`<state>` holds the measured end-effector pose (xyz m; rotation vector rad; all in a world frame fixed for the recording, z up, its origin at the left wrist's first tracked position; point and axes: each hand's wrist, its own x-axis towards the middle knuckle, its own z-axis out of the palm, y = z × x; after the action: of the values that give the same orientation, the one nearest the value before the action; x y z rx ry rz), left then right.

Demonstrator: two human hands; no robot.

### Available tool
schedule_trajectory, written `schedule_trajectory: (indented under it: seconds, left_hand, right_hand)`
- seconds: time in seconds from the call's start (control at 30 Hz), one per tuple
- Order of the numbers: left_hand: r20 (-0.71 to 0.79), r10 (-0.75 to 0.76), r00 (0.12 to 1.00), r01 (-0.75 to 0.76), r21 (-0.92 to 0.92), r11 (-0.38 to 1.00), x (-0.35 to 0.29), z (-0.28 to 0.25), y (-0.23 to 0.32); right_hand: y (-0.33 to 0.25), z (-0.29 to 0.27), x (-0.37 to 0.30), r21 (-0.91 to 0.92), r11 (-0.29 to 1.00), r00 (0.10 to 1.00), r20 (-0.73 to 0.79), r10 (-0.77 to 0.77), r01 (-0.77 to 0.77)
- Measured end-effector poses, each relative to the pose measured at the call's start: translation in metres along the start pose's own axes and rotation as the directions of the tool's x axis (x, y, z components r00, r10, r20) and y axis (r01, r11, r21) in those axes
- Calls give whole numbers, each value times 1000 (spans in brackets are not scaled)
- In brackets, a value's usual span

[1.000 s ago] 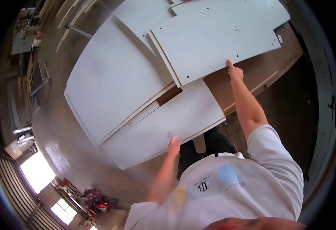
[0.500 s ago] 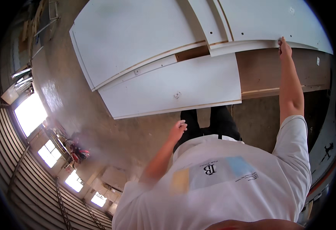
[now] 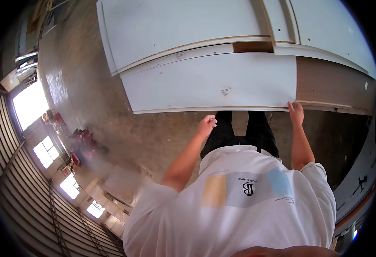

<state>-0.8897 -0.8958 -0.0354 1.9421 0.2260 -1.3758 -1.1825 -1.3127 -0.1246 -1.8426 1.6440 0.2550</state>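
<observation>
A long white panel [image 3: 188,83] with a small printed label lies near me, its front edge running above my legs. At its near right corner is my right hand [image 3: 296,113], fingers closed on the edge beside the brown board [image 3: 331,79]. My left hand [image 3: 207,125] hangs just short of the panel's front edge, apart from it. Its fingers are curled in, and nothing shows in them. Behind lie a large white panel [image 3: 183,21] on the left and another white panel [image 3: 333,25] with small dark holes on the right.
Between the back panels stands a narrow white strip [image 3: 280,21]. Concrete floor [image 3: 85,77] stretches to the left, with a blurred red and dark heap [image 3: 85,143] on it. Bright windows [image 3: 45,152] line the ribbed wall. A grey surface [image 3: 357,171] borders the right side.
My right hand has left the edge of the back right panel and come down to the near panel's corner. My left hand has risen slightly toward the front edge. The view has shifted.
</observation>
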Motion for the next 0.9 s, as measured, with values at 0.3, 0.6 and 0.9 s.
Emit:
schedule_trajectory:
  seconds: [0.3, 0.6, 0.9]
  left_hand:
    - [-74, -85, 994, 78, -91, 993, -18, -106, -71]
    - [-235, 17, 972, -31, -54, 998, -14, -181, -96]
    - [-520, 366, 772, -109, 458, 882, 63, -316, -71]
  right_hand:
    - [49, 67, -57, 15, 975, 902, -377, 213, -224]
    - [-122, 208, -174, 636, -248, 608, 771, 188, -731]
    - [-129, 180, -196, 821, 74, 750, 476, 459, -566]
